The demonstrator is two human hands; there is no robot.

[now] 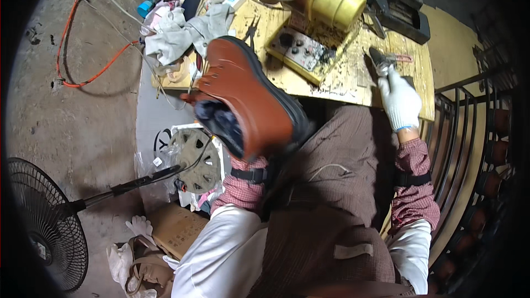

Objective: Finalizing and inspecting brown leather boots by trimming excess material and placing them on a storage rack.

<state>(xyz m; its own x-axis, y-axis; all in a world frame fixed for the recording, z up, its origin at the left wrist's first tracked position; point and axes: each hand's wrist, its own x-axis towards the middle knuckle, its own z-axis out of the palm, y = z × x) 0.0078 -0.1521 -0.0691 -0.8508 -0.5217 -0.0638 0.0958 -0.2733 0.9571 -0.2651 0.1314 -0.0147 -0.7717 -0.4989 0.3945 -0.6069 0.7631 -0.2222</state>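
In the head view, a reddish-brown leather boot (248,96) with a dark sole fills the centre of the frame, tilted with its toe toward the upper left. The left hand is hidden inside the boot's opening, so its grip cannot be told; only the checked left sleeve (240,185) shows below it. At the right of the frame, the right hand (400,102), in a white glove, is closed around a pair of pliers (381,60) over the yellow, glue-stained wooden counter (342,80). Near the top centre stands a yellow pot (331,0), with a small control box (301,49) just below it. Crumpled grey rags (182,30) lie at the counter's upper left. A black fan (47,226) stands at the lower left on the floor.
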